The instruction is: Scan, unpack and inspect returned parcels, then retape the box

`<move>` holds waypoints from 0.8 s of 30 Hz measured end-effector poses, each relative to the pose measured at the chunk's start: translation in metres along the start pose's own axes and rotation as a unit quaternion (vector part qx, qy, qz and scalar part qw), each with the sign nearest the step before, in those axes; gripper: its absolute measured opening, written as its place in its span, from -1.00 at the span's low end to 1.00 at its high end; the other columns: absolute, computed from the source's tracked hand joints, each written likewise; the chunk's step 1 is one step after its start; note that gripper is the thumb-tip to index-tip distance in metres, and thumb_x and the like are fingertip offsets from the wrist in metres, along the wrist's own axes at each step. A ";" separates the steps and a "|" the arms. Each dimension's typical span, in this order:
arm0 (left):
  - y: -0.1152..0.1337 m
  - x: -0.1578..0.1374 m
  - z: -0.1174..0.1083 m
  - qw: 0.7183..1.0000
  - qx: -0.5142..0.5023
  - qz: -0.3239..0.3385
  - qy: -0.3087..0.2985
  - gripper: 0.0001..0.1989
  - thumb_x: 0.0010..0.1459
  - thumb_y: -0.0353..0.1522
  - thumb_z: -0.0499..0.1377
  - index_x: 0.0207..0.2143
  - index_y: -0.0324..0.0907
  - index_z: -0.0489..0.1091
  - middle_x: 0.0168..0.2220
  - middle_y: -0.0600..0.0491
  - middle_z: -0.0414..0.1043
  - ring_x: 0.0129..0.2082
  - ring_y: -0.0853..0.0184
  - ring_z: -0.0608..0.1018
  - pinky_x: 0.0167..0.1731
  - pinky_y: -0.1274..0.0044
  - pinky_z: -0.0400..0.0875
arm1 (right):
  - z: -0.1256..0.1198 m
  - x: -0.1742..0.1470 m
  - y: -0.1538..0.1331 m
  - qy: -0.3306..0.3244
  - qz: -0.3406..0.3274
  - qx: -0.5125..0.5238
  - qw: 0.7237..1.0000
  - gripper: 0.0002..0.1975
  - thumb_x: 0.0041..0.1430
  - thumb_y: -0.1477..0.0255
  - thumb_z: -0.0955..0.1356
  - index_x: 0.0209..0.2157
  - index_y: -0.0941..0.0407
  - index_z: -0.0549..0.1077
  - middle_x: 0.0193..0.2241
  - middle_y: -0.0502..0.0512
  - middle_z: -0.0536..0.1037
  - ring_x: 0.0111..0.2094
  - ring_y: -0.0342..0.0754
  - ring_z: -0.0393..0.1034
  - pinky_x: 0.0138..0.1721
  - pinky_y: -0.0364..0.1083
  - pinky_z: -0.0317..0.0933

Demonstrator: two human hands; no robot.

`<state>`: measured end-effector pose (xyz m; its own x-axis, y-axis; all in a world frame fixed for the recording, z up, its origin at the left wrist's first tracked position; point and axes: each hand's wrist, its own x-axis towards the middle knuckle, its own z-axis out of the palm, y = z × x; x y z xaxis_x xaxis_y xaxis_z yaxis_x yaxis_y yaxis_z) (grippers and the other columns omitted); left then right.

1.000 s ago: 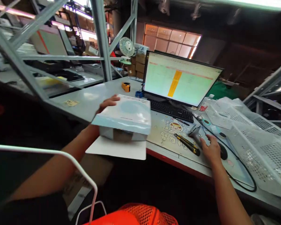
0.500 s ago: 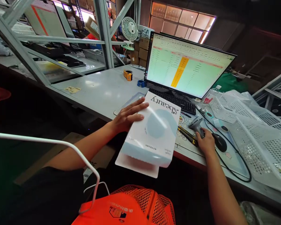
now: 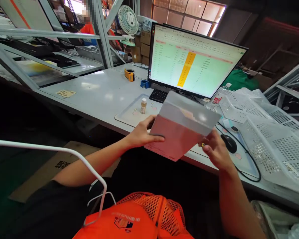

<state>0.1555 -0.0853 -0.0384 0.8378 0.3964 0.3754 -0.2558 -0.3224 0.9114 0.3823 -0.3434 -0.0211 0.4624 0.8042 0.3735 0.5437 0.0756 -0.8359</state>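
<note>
My left hand (image 3: 147,134) grips the left edge of a flat carton (image 3: 175,132), thumb on the near face. The carton is tilted; its near face is pink below and its upper part pale grey. At the carton's right edge, my right hand (image 3: 215,149) is closed, and a small yellow end of a tool (image 3: 203,145) shows by its thumb. The rest of that tool is hidden. A small bottle (image 3: 143,106) with a white cap and amber contents stands on the desk mat (image 3: 126,114), beyond my left hand.
A monitor (image 3: 196,59) and keyboard (image 3: 158,95) stand behind the carton. To the right are a mouse (image 3: 228,143), its cable and white perforated baskets (image 3: 271,146). Tape rolls, one yellow (image 3: 129,75) and one blue (image 3: 145,84), sit at the back. A person (image 3: 88,29) is beyond the frame.
The carton has been turned, from its white printed face to a pink face. My right hand has left the scanner and come to the carton's right edge. The small bottle is now visible.
</note>
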 end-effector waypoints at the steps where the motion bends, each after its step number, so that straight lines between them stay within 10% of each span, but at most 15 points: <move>1: 0.002 0.002 0.006 0.999 -0.022 -0.034 0.000 -0.12 -0.02 0.01 0.57 0.22 -0.23 0.40 0.07 -0.17 0.57 0.06 -0.01 0.64 -0.01 0.32 0.61 | 0.009 -0.002 -0.015 -0.030 0.014 0.052 0.998 -0.15 0.11 -0.16 0.55 0.27 0.00 0.36 0.02 0.21 0.56 -0.23 0.02 0.51 -0.30 -0.03 0.45; 4: 0.006 0.010 0.020 0.993 -0.059 -0.102 -0.003 -0.13 0.08 0.20 0.43 0.16 -0.28 0.44 0.07 -0.25 0.57 0.05 -0.05 0.63 -0.02 0.27 0.60 | 0.028 -0.002 -0.034 -0.044 0.090 0.130 0.986 -0.27 0.12 -0.11 0.58 0.12 0.05 0.42 -0.21 0.09 0.59 -0.50 -0.13 0.37 -0.55 -0.12 0.26; 8: 0.013 0.018 0.024 0.991 -0.030 -0.131 -0.015 -0.03 0.14 0.28 0.32 0.26 -0.32 0.39 0.13 -0.31 0.53 0.09 -0.05 0.61 0.04 0.24 0.56 | 0.026 -0.002 -0.020 -0.023 0.158 0.147 0.976 -0.37 0.05 0.00 0.62 0.00 0.11 0.53 -0.18 0.18 0.65 -0.31 0.06 0.56 -0.40 -0.03 0.48; 17: 0.016 0.020 0.012 0.993 -0.064 -0.095 -0.021 -0.05 0.22 0.33 0.20 0.24 -0.31 0.35 0.11 -0.31 0.51 -0.02 0.06 0.65 -0.14 0.34 0.62 | -0.018 -0.017 -0.022 0.251 0.020 0.217 0.943 -0.29 0.04 0.05 0.60 0.19 0.01 0.53 0.02 0.16 0.67 0.17 0.22 0.54 0.20 0.14 0.45; 24: 0.014 0.025 0.015 0.994 -0.080 -0.068 -0.033 -0.14 0.26 0.28 0.20 0.20 -0.30 0.35 0.10 -0.28 0.51 -0.04 0.10 0.65 -0.15 0.35 0.64 | -0.023 -0.022 -0.024 0.263 0.022 0.192 0.945 -0.25 0.02 -0.03 0.60 0.18 -0.02 0.53 0.01 0.15 0.67 0.16 0.23 0.55 0.18 0.15 0.45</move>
<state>0.1803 -0.0931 -0.0189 0.8985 0.3679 0.2396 -0.2069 -0.1264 0.9702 0.3754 -0.3762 0.0002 0.8180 0.4152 0.3982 0.2679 0.3378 -0.9023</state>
